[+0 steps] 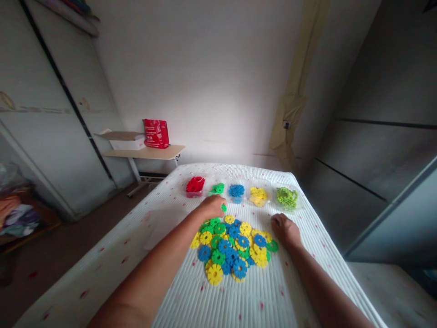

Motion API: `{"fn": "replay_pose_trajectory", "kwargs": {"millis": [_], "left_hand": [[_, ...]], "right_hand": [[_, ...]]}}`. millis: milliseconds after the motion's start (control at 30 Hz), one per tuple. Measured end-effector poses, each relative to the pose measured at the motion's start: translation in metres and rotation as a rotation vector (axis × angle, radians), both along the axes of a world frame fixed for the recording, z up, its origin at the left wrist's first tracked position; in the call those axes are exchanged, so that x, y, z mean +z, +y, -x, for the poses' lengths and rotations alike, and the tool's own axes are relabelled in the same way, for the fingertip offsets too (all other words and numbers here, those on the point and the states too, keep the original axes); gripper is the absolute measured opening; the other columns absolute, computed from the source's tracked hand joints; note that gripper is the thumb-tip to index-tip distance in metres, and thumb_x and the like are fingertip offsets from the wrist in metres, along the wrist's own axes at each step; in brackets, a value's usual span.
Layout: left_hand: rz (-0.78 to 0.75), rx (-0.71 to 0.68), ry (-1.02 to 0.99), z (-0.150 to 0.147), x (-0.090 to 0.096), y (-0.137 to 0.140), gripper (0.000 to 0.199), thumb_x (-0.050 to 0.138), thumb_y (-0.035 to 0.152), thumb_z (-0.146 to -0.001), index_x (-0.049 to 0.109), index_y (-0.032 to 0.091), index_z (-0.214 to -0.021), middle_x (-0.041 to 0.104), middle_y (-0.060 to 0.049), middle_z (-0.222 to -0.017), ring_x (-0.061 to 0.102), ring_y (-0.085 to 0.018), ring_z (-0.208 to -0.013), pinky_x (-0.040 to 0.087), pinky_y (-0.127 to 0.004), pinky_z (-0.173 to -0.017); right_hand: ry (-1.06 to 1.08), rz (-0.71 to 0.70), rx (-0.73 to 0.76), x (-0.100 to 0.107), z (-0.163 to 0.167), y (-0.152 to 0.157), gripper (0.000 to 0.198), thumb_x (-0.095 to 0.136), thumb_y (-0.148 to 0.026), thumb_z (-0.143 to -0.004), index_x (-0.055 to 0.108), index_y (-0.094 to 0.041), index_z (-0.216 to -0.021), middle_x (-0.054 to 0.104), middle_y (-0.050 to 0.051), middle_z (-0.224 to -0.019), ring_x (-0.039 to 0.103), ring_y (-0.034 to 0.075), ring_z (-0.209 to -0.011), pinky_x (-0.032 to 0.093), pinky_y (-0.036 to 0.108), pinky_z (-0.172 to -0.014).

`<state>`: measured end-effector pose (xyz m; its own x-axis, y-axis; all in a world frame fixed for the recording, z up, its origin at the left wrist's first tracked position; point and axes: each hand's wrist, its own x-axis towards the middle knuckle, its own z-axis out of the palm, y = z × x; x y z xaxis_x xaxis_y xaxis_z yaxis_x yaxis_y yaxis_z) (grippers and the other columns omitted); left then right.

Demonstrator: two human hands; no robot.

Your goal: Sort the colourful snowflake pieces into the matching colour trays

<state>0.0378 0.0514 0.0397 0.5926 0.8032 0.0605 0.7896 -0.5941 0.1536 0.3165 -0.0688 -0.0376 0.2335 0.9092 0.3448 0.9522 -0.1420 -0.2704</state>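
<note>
My left hand pinches a green snowflake disc above the far left edge of a mixed pile. In the pile lie blue discs, yellow discs and green discs, notched round their rims and overlapping. To the right of the pile, my right hand rests low with its fingers curled in; no piece shows in them. Just beyond my left hand stands a clear box of green pieces, its front partly covered by that hand.
Along the table's far side stand clear boxes of red pieces, blue pieces, yellow pieces and light green pieces. A white ribbed cloth covers the table. Behind, a side table bears a red bag and a box.
</note>
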Motion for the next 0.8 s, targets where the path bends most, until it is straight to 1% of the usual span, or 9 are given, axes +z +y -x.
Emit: {"fn": "replay_pose_trajectory", "kwargs": {"millis": [133,200,300,333,367,467,567,700,800], "left_hand": [[-0.103,0.117,-0.085,0.004,0.029,0.024,0.033,0.061,0.023,-0.07,0.065,0.024,-0.102,0.063,-0.003,-0.102,0.059,-0.017,-0.094,0.045,-0.022,-0.081],[-0.147,0.195,-0.117,0.002,0.038,0.038,0.036,0.059,0.025,-0.073,0.061,0.023,-0.11,0.061,-0.005,-0.106,0.058,-0.018,-0.1,0.044,-0.024,-0.084],[-0.188,0.289,-0.144,-0.003,0.041,0.049,0.05,0.06,0.031,-0.075,0.052,0.021,-0.123,0.057,-0.009,-0.114,0.056,-0.022,-0.105,0.044,-0.028,-0.086],[-0.194,0.308,-0.148,-0.005,0.041,0.048,0.05,0.059,0.032,-0.076,0.051,0.021,-0.124,0.056,-0.01,-0.115,0.056,-0.023,-0.104,0.045,-0.029,-0.086],[-0.198,0.32,-0.15,-0.006,0.039,0.046,0.046,0.057,0.032,-0.077,0.053,0.021,-0.122,0.056,-0.01,-0.115,0.056,-0.023,-0.104,0.045,-0.03,-0.085],[-0.202,0.317,-0.158,-0.007,0.032,0.027,0.031,0.048,0.026,-0.084,0.06,0.021,-0.112,0.059,-0.007,-0.11,0.057,-0.02,-0.102,0.044,-0.028,-0.086],[-0.188,0.275,-0.166,-0.001,0.018,-0.006,0.03,0.045,0.022,-0.084,0.061,0.023,-0.109,0.062,-0.004,-0.108,0.056,-0.017,-0.103,0.043,-0.025,-0.088],[-0.128,0.21,-0.152,0.02,-0.007,-0.052,0.025,0.05,0.018,-0.081,0.066,0.024,-0.1,0.065,-0.002,-0.102,0.057,-0.016,-0.1,0.042,-0.024,-0.089],[-0.132,0.186,-0.183,0.039,-0.028,-0.073,0.026,0.048,0.018,-0.083,0.064,0.023,-0.103,0.064,-0.003,-0.106,0.056,-0.016,-0.102,0.042,-0.027,-0.091]], "right_hand": [[-0.007,0.012,-0.025,0.0,0.001,0.001,0.02,0.045,-0.023,-0.084,0.064,-0.022,-0.082,0.064,0.001,-0.085,0.056,0.012,-0.068,0.029,0.021,-0.056],[-0.008,0.008,-0.017,0.001,0.001,0.0,0.019,0.045,-0.023,-0.084,0.064,-0.022,-0.082,0.064,0.001,-0.085,0.056,0.011,-0.068,0.029,0.021,-0.056],[-0.006,0.004,-0.007,0.002,0.0,0.0,0.019,0.045,-0.022,-0.084,0.064,-0.021,-0.082,0.064,0.002,-0.085,0.056,0.012,-0.069,0.031,0.021,-0.057],[-0.002,0.002,-0.005,0.002,0.0,0.0,0.019,0.045,-0.022,-0.084,0.064,-0.021,-0.082,0.064,0.002,-0.085,0.057,0.012,-0.07,0.031,0.021,-0.057],[0.003,0.0,-0.003,0.002,0.0,0.0,0.019,0.045,-0.021,-0.084,0.064,-0.021,-0.082,0.065,0.002,-0.086,0.057,0.012,-0.07,0.032,0.021,-0.058],[0.019,-0.01,0.003,0.002,0.0,0.0,0.019,0.046,-0.022,-0.083,0.065,-0.021,-0.082,0.065,0.002,-0.086,0.057,0.013,-0.072,0.032,0.021,-0.058],[0.021,-0.013,0.004,0.002,0.0,-0.001,0.019,0.046,-0.021,-0.083,0.065,-0.021,-0.082,0.064,0.002,-0.085,0.057,0.013,-0.071,0.032,0.021,-0.058],[0.014,-0.006,0.002,0.001,0.0,-0.001,0.02,0.046,-0.022,-0.083,0.066,-0.021,-0.083,0.064,0.002,-0.085,0.057,0.013,-0.071,0.032,0.021,-0.058],[0.026,-0.004,0.003,0.002,0.0,0.0,0.02,0.046,-0.022,-0.083,0.066,-0.021,-0.083,0.065,0.003,-0.086,0.057,0.013,-0.072,0.034,0.021,-0.06]]}}
